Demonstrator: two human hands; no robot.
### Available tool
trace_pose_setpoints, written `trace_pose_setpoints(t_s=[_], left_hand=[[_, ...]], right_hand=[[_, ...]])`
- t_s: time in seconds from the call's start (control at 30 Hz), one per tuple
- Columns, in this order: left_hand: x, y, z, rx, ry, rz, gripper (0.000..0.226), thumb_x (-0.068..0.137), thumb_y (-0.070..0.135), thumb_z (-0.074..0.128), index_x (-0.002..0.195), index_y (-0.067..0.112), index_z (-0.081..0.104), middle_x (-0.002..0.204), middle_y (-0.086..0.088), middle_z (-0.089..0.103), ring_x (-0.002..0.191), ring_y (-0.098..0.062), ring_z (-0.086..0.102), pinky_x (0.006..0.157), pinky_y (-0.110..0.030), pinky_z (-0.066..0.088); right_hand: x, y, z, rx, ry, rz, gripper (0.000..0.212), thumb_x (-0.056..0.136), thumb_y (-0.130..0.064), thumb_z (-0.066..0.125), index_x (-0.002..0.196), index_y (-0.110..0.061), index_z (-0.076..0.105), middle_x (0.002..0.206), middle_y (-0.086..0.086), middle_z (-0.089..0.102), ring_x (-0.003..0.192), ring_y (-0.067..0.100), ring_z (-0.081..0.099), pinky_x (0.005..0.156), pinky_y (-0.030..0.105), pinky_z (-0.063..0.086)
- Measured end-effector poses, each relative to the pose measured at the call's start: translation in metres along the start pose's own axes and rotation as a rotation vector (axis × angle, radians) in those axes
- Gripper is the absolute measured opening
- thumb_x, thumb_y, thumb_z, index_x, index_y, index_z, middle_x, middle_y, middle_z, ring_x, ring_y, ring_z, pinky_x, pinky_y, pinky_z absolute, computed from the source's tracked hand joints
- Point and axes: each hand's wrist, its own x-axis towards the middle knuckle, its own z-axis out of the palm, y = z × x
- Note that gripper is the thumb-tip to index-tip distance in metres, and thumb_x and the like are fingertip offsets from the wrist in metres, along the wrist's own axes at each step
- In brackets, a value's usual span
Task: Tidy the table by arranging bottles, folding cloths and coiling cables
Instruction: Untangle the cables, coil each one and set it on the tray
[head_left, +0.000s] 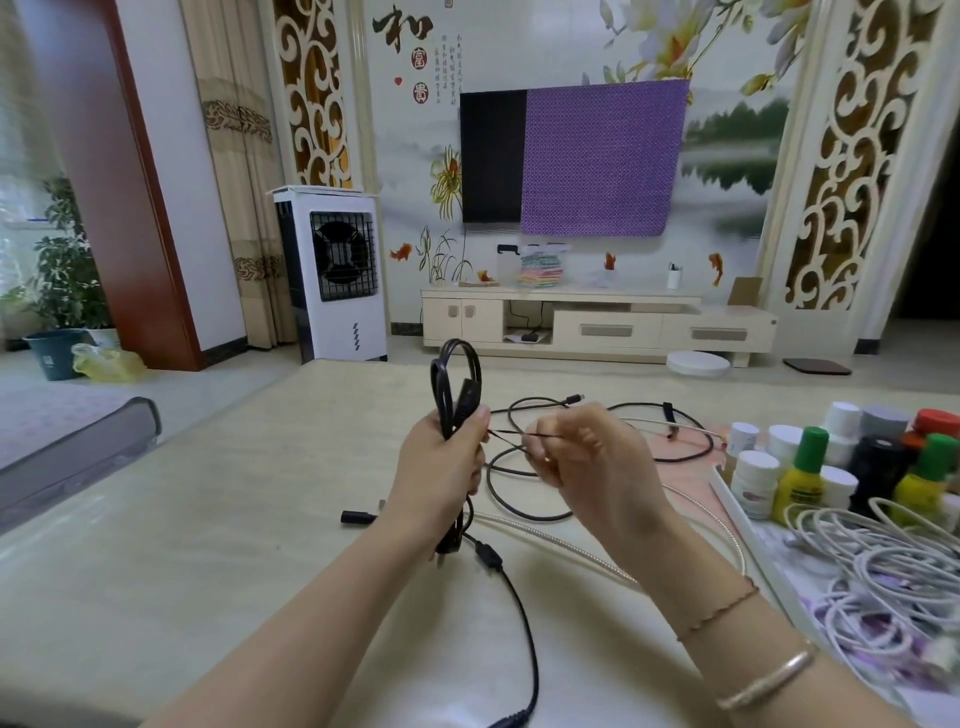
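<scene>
Left hand (441, 467) raised above table (260, 519), fist wrapped round folded black cable bundle (454, 384), held upright. Right hand (576, 452) alongside, fingertips pinching thin tie (506, 435) stretched betw. both hands.

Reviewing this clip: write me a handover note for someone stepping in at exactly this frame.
Left hand grips a bundled black power cable, loops upright above the fist.
Right hand pinches a thin dark tie strand stretched toward the bundle.
Done: white coiled cables and the cluster of small bottles sit on the patterned tray at right.
Left: secure this bundle; coil the loose thin black cable and the silver braided cable on the beige table. No cloths visible on the table.
</scene>
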Motion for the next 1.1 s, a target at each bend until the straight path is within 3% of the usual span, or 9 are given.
trace_pose_setpoints(t_s=[0.1, 0.23, 0.3, 0.43, 0.57, 0.7, 0.83, 0.93, 1.1], left_hand=[[-0.003, 0.003, 0.002, 0.041, -0.01, 0.023, 0.037, 0.099, 0.02, 0.05, 0.065, 0.015, 0.036, 0.041, 0.012, 0.032, 0.035, -0.006, 0.026, 0.038, -0.016, 0.025], [-0.011, 0.007, 0.012, 0.029, -0.058, 0.059, 0.038, 0.1, 0.019, 0.045, 0.065, 0.015, 0.033, 0.041, 0.011, 0.03, 0.036, -0.006, 0.025, 0.038, -0.016, 0.023], [-0.013, 0.004, 0.016, 0.052, -0.09, 0.084, 0.036, 0.1, 0.019, 0.045, 0.066, 0.014, 0.034, 0.041, 0.011, 0.031, 0.035, -0.005, 0.026, 0.038, -0.016, 0.024], [-0.018, 0.003, 0.023, 0.039, -0.181, 0.125, 0.035, 0.101, 0.018, 0.043, 0.067, 0.012, 0.036, 0.046, 0.007, 0.03, 0.038, -0.007, 0.025, 0.04, -0.016, 0.023], [-0.02, 0.011, 0.018, -0.113, -0.233, 0.058, 0.036, 0.101, 0.021, 0.042, 0.067, 0.01, 0.036, 0.048, 0.001, 0.022, 0.042, -0.012, 0.019, 0.048, -0.026, 0.018], [-0.021, 0.017, 0.008, -0.207, -0.479, -0.248, 0.037, 0.098, 0.027, 0.043, 0.063, 0.016, 0.038, 0.045, 0.005, 0.019, 0.037, -0.008, 0.017, 0.045, -0.022, 0.024], [-0.023, 0.023, 0.003, 0.132, -0.73, -0.444, 0.041, 0.1, 0.029, 0.039, 0.061, 0.02, 0.032, 0.046, 0.006, 0.018, 0.039, -0.007, 0.015, 0.044, -0.021, 0.022], [-0.023, 0.023, 0.005, 0.389, -0.798, -0.497, 0.043, 0.101, 0.028, 0.04, 0.06, 0.02, 0.029, 0.047, 0.005, 0.021, 0.04, -0.009, 0.015, 0.042, -0.019, 0.019], [-0.018, 0.015, 0.004, 0.962, -0.723, -0.322, 0.03, 0.102, 0.033, 0.035, 0.08, 0.014, 0.043, 0.059, 0.0, 0.037, 0.047, -0.013, 0.033, 0.046, -0.024, 0.03]], right_hand=[[-0.002, -0.002, -0.008, 0.213, -0.096, 0.115, 0.023, 0.071, -0.018, 0.044, 0.053, -0.017, 0.03, 0.061, 0.003, 0.03, 0.063, 0.017, 0.035, 0.064, 0.031, 0.025], [0.001, 0.004, -0.001, 0.641, -0.077, 0.063, 0.022, 0.085, -0.009, 0.042, 0.087, -0.009, 0.064, 0.095, 0.002, 0.069, 0.058, 0.012, 0.036, 0.062, 0.025, 0.027], [0.008, 0.01, 0.003, 0.42, 0.101, -0.027, 0.024, 0.092, -0.004, 0.046, 0.103, -0.009, 0.067, 0.117, 0.0, 0.069, 0.053, 0.007, 0.033, 0.059, 0.021, 0.027], [0.013, 0.015, 0.008, -0.071, 0.395, -0.257, 0.012, 0.087, -0.008, 0.066, 0.094, -0.012, 0.074, 0.089, -0.005, 0.075, 0.064, -0.003, 0.06, 0.066, 0.013, 0.047], [0.015, 0.012, 0.006, -0.049, 0.215, -0.119, 0.035, 0.069, -0.055, 0.061, 0.082, -0.027, 0.078, 0.101, -0.011, 0.074, 0.092, -0.001, 0.066, 0.083, 0.032, 0.04], [0.01, 0.005, 0.001, -0.087, 0.036, -0.148, 0.065, 0.051, -0.077, 0.068, 0.097, -0.032, 0.076, 0.117, -0.011, 0.069, 0.116, 0.0, 0.057, 0.087, 0.034, 0.038], [-0.002, -0.011, -0.011, -0.225, 0.012, -0.136, 0.045, 0.063, -0.055, 0.078, 0.095, -0.023, 0.077, 0.11, -0.003, 0.072, 0.112, 0.005, 0.061, 0.097, 0.033, 0.043], [-0.011, -0.017, -0.014, -0.34, -0.018, -0.152, 0.028, 0.074, -0.023, 0.076, 0.098, -0.008, 0.075, 0.1, 0.0, 0.075, 0.101, 0.008, 0.067, 0.083, 0.015, 0.048], [-0.014, -0.007, -0.001, -0.568, -0.084, -0.096, 0.004, 0.078, -0.009, 0.074, 0.08, -0.008, 0.077, 0.088, -0.005, 0.075, 0.085, 0.007, 0.07, 0.073, 0.017, 0.055]])
